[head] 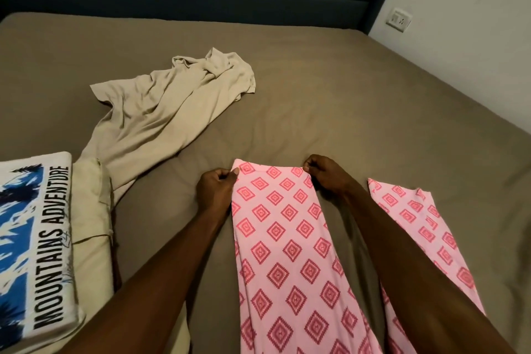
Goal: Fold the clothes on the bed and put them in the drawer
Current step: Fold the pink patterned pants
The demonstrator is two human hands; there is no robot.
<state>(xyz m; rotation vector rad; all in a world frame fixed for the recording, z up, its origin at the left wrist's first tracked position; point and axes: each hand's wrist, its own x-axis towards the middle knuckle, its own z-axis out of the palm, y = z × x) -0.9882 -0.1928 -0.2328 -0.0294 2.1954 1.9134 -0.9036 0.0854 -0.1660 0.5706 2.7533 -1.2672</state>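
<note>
A person's two bare hands hold the far end of one leg of pink diamond-patterned trousers (283, 241), spread flat on a brown-sheeted bed (359, 100). The left hand (216, 188) pinches the leg's left corner with curled fingers; the right hand (327, 174) grips the right corner. The second leg lies just right of the right arm. A crumpled beige garment (161, 112) lies farther left. A folded white printed T-shirt (37, 241) sits at the left edge.
</note>
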